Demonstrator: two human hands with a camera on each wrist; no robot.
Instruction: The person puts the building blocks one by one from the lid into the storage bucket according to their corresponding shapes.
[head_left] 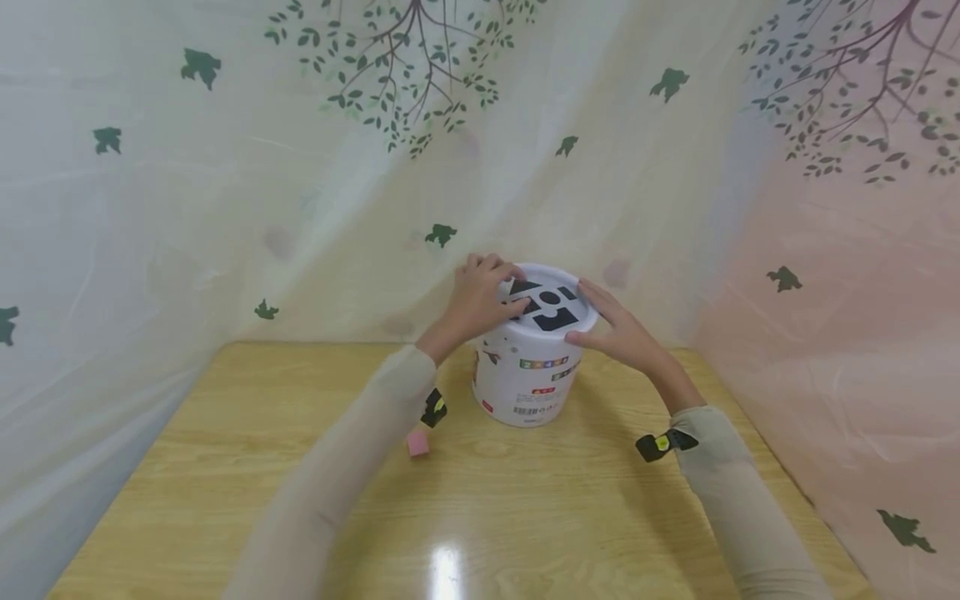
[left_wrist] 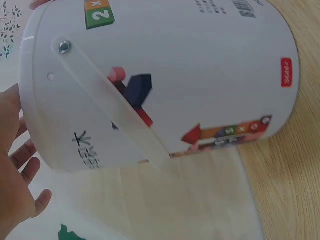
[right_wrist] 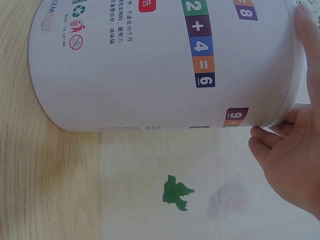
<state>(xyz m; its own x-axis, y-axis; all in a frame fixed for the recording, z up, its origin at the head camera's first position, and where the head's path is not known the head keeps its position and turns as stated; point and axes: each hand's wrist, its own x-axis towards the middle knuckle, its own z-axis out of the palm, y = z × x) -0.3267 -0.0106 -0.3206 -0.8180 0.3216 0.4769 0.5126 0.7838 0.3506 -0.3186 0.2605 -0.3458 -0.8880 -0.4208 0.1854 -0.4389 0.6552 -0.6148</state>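
A white toy bucket point(head_left: 517, 383) with printed blocks and sums stands upright on the table. Its white lid point(head_left: 546, 275) bears several black shapes. My left hand point(head_left: 483, 296) reaches over the lid's left side, thumb and forefinger at the black shapes. I cannot tell whether they pinch anything. Its other fingers point(left_wrist: 31, 167) hang loosely bent beside the rim in the left wrist view. On the opposite side my right hand point(head_left: 618, 329) grips the rim, thumb in front and fingers behind. A pale plastic handle point(left_wrist: 107, 102) hangs down the bucket's side.
A small pink cube point(head_left: 417, 442) lies on the wooden table point(head_left: 525, 517), left of the bucket and close to the left sleeve. Behind the table hangs a pale curtain point(head_left: 360, 208) with green leaves and birds. The bucket stands near the table's back edge.
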